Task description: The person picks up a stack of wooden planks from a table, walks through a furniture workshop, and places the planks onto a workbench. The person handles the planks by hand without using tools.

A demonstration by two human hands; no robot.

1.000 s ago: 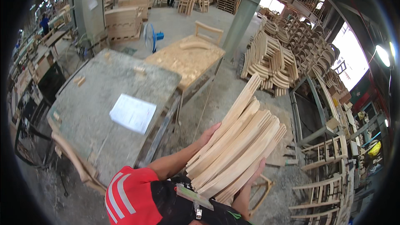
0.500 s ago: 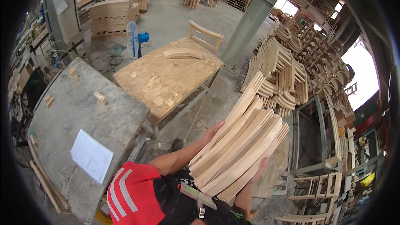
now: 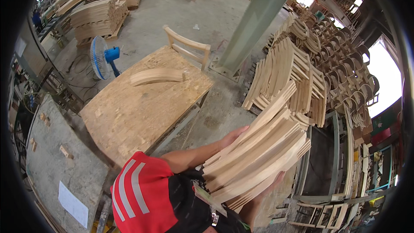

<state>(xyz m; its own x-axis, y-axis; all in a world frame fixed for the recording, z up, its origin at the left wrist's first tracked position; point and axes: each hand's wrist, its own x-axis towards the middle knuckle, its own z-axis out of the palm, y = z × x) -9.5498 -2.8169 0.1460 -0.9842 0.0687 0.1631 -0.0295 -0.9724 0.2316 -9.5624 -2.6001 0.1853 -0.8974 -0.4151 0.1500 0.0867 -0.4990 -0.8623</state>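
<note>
Hands clasping a stack of curved wooden slats (image 3: 258, 155) against the chest, its far end tilted up and away from the body. Left hand (image 3: 235, 136) lies flat on the stack's upper face, fingers extended; right hand (image 3: 269, 185) supports the underside, fingers curled round the lower edge. Ahead and to the left, a chipboard desk (image 3: 142, 112) carries one curved piece (image 3: 157, 76); a blue fan (image 3: 103, 58) stands beyond it. Stacked chair parts (image 3: 297, 77) fill the floor beside a green column (image 3: 254, 21).
</note>
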